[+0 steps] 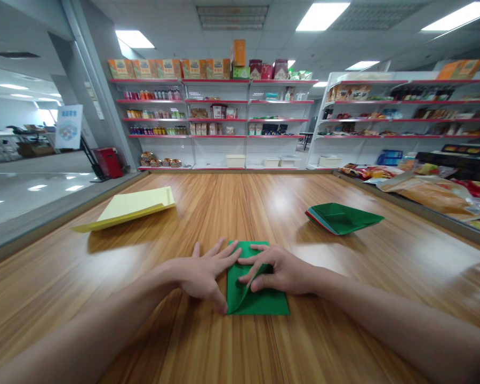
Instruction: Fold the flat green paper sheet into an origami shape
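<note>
Shelves (216, 136) first: saw them well beyond the green sheet (266, 304), with orange boxes (218, 68) along the top. Saw a wooden table (176, 346) under the sheet, reaching out on every side of it. Found snack packets (436, 192) well beyond the sheet, off to its right. Noted yellow paper (136, 205) ahead of the sheet and to its left, with the near edge turned up. Noted a stack of coloured paper (344, 218) ahead of the sheet and to its right, green on top.

Had left hand (202, 272) at the sheet's left edge, fingers spread, some tips on the paper, thumb down by its near left corner. Had right hand (286, 269) over the sheet's right side, apparently pinching the raised flap (238, 296) between thumb and a bent finger. Could not tell how firmly.

Risked a crooked crease from pressing the flap down with edges out of line. Risked a slide of the sheet on smooth wood, given too light a touch from left fingertips. Risked a wrinkle from right fingers caught inside the fold, or a small tear at the near left corner from too hard a pull.
</note>
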`<control>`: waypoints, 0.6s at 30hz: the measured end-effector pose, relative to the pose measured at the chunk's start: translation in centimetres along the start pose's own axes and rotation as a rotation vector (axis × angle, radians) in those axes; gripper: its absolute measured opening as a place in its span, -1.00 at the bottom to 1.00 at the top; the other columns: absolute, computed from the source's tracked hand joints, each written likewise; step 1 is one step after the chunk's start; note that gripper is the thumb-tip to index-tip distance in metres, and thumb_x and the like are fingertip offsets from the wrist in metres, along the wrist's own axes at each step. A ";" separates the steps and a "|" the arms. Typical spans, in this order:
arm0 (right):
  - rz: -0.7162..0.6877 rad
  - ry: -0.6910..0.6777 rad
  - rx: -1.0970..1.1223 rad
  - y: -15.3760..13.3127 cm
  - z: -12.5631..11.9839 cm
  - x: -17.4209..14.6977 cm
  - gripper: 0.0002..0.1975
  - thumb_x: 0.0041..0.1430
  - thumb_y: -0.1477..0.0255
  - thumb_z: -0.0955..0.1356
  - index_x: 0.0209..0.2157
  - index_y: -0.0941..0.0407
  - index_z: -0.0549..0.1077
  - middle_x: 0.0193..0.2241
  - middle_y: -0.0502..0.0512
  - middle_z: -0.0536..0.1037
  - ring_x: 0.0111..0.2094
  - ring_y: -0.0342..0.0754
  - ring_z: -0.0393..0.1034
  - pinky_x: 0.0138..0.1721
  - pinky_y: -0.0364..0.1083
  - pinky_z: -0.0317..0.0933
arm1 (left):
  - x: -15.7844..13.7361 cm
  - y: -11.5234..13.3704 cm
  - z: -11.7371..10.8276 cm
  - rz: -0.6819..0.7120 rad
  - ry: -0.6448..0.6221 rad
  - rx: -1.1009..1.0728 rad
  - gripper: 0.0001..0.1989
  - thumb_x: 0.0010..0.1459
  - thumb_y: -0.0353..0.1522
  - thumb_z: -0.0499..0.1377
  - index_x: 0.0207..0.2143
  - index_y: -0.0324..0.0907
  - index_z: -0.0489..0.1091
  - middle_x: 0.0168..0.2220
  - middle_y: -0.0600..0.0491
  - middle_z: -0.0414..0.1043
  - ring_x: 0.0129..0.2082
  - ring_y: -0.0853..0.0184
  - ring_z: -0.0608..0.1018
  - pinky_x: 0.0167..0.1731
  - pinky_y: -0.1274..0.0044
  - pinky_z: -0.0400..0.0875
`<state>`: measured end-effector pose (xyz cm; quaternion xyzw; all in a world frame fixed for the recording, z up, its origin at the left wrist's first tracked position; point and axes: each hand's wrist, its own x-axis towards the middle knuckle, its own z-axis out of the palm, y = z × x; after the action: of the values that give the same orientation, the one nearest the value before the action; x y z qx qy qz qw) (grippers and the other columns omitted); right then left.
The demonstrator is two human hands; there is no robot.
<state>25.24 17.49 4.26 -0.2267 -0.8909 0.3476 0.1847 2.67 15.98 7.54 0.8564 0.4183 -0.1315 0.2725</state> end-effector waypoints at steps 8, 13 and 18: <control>0.065 0.033 0.003 -0.8 0.2 0.4 -0.77 0.10 0.21 0.40 -0.25 0.01 0.59 -0.06 0.06 0.52 0.05 0.05 0.35 0.23 0.08 -0.09 | -0.4 0.3 -0.1 -0.010 -0.025 0.003 0.16 -0.12 -0.02 0.25 0.30 -0.05 -0.48 0.32 0.00 -0.67 0.25 -0.01 -0.54 0.04 -0.14 -0.54; 0.075 0.039 -0.006 -0.8 0.2 0.4 -0.73 0.12 0.17 0.37 -0.23 0.01 0.59 -0.12 0.01 0.57 -0.01 0.06 0.39 0.20 0.10 -0.03 | -0.4 -0.1 0.0 0.025 -0.015 -0.009 0.14 -0.11 0.00 0.25 0.31 -0.02 -0.45 0.32 -0.02 -0.67 0.24 -0.05 -0.54 0.03 -0.14 -0.57; 0.079 0.043 -0.008 -0.8 0.2 0.3 -0.73 0.10 0.16 0.38 -0.26 0.01 0.60 -0.10 0.03 0.56 0.03 0.08 0.36 0.21 0.09 -0.05 | -0.4 -0.5 0.0 0.063 -0.022 0.007 0.14 -0.09 0.03 0.22 0.30 -0.04 -0.48 0.31 -0.04 -0.70 0.24 -0.04 -0.56 0.03 -0.15 -0.54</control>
<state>24.66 17.05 4.78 -0.2700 -0.8783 0.3462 0.1893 2.06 15.95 7.49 0.8688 0.3874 -0.1336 0.2780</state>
